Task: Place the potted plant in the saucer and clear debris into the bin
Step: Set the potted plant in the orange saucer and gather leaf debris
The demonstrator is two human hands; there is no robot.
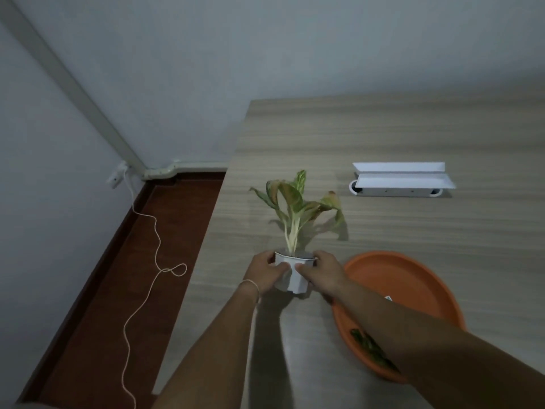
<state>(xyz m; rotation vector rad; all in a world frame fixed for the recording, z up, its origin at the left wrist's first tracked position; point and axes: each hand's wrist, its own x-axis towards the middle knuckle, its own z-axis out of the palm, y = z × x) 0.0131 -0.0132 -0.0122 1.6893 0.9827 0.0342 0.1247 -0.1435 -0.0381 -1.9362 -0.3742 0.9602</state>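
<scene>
A small white pot with a green and yellowish leafy plant stands on or just above the wooden table near its left edge. My left hand grips the pot's left side and my right hand grips its right side. The orange saucer lies on the table just right of the pot, partly hidden under my right forearm. Inside the saucer lie a green leaf scrap and a small white scrap. No bin is in view.
A white open cable box is set into the wooden table behind the saucer. The table's left edge drops to a red-brown floor, where a white cord trails from a wall socket.
</scene>
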